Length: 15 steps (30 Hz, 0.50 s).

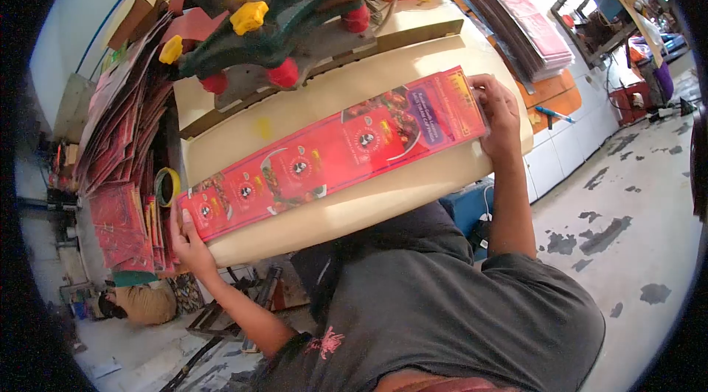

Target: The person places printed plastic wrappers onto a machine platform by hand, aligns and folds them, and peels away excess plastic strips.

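Observation:
A long red printed plastic packaging strip stretches slantwise over a cream work surface, its right end higher in the view. Round logos, food pictures and a purple panel are printed on it. My left hand grips the lower left end, thumb on top. At the other end, my right hand is closed on the edge, with the fingers partly hidden. Just beyond the strip stands a dark green machine head with yellow knobs and red feet, above a long metal bar.
Piles of red printed sheets lean at the left beside a roll of yellow tape. Another stack of red sheets lies at the upper right. A blue pen rests near the orange board's edge.

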{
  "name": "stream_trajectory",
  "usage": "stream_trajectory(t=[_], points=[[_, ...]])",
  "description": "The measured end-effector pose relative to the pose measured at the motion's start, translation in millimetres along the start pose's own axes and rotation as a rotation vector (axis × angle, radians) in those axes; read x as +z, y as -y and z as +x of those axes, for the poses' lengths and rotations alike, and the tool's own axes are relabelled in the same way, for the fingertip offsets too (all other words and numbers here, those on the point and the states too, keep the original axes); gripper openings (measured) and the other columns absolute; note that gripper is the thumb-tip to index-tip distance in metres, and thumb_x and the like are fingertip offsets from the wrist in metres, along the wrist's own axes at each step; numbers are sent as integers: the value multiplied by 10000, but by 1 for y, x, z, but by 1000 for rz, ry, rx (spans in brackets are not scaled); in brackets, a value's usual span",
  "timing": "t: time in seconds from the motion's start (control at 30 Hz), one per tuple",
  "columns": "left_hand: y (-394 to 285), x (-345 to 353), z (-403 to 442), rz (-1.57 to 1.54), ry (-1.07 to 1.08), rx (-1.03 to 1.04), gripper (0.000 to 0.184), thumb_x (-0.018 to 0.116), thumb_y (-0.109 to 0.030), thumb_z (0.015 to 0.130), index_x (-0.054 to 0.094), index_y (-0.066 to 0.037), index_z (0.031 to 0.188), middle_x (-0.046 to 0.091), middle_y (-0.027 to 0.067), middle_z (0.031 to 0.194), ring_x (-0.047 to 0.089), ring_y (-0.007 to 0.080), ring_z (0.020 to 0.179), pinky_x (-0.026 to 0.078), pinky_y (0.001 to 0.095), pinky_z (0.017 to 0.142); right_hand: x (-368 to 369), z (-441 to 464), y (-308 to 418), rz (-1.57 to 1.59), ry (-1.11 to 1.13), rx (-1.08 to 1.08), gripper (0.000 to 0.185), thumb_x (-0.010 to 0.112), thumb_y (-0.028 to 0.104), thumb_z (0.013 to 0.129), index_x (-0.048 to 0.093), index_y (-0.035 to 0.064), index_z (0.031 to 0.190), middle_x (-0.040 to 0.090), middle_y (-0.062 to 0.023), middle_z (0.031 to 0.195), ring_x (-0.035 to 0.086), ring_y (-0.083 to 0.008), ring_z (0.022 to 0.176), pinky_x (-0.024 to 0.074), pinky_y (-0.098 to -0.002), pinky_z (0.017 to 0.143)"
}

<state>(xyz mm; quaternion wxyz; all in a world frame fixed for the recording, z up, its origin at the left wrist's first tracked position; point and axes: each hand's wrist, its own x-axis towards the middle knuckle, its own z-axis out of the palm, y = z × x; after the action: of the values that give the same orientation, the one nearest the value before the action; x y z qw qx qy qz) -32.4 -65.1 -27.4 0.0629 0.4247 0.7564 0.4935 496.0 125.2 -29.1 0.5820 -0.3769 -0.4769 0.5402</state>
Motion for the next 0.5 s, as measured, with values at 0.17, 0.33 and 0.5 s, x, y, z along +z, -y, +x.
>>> stream_trajectory(t=[0.17, 0.33, 0.5], points=[[-4, 4, -1, 17, -23, -7, 471, 566, -264, 1086, 554, 54, 1432, 640, 153, 1398, 598, 197, 1261, 435, 343, 1093, 8, 1, 6, 57, 6, 37, 355, 525, 293, 1093, 658, -35, 1125, 720, -67, 955, 667, -79, 826, 533, -225, 749], [8, -2, -3, -29, -29, -123, 422, 578, -285, 1083, 615, 51, 1334, 703, 125, 1254, 648, 171, 1121, 486, 322, 1006, 10, 3, 3, 45, -9, 22, 266, 584, 215, 1063, 661, -38, 1101, 725, -88, 991, 673, -91, 868, 543, -248, 794], [15, -3, -2, -1, -27, -81, 418, 581, -302, 1082, 628, 53, 1296, 722, 112, 1167, 635, 137, 1026, 493, 297, 951, 12, 3, 6, 31, -3, 28, 244, 598, 197, 1053, 660, -36, 1092, 726, -87, 988, 678, -91, 861, 547, -241, 779]])
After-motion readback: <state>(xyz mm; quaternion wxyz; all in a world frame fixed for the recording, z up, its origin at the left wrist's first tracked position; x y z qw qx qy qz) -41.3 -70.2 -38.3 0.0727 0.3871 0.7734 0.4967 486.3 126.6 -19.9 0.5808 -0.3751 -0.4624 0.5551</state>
